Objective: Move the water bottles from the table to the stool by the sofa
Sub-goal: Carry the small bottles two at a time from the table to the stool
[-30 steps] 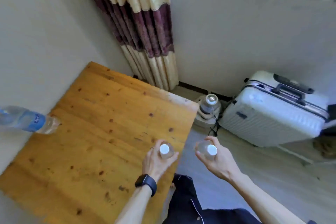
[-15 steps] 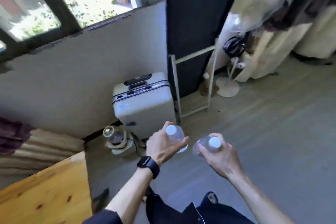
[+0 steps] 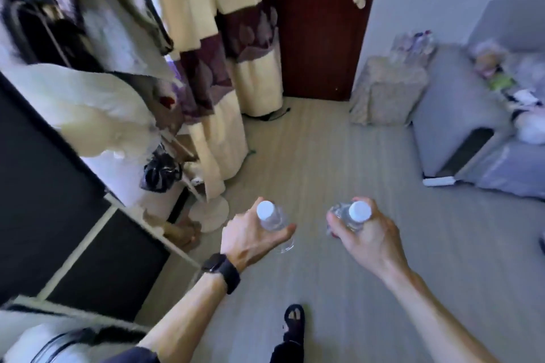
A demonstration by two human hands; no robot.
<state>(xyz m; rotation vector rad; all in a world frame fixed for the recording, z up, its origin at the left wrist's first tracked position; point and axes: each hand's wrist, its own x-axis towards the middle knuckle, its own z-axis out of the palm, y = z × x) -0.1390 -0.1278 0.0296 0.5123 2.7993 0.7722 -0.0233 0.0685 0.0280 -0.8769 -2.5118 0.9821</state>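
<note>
My left hand [image 3: 250, 237], with a black watch on its wrist, grips a clear water bottle with a white cap [image 3: 270, 216], held upright over the floor. A second clear bottle with a white cap [image 3: 354, 214] is held in my right hand [image 3: 368, 240], at about the same height. Ahead to the right stands a square stool under a patterned beige cover [image 3: 386, 91], with several bottles blurred on its far edge. It sits against the wall beside the grey sofa [image 3: 477, 115]. The table is out of view.
A clothes rack with hanging garments [image 3: 97, 74] and a fan base [image 3: 211, 212] crowd the left side. Cream and purple curtains [image 3: 230, 38] hang beside a dark red door [image 3: 321, 23]. Grey floor [image 3: 339, 156] lies open between me and the stool. My sandalled foot [image 3: 293, 324] steps forward.
The view has swung right, from the wooden table past the suitcase to the door, stool and sofa. Both hands still hold their bottles in front of me.
</note>
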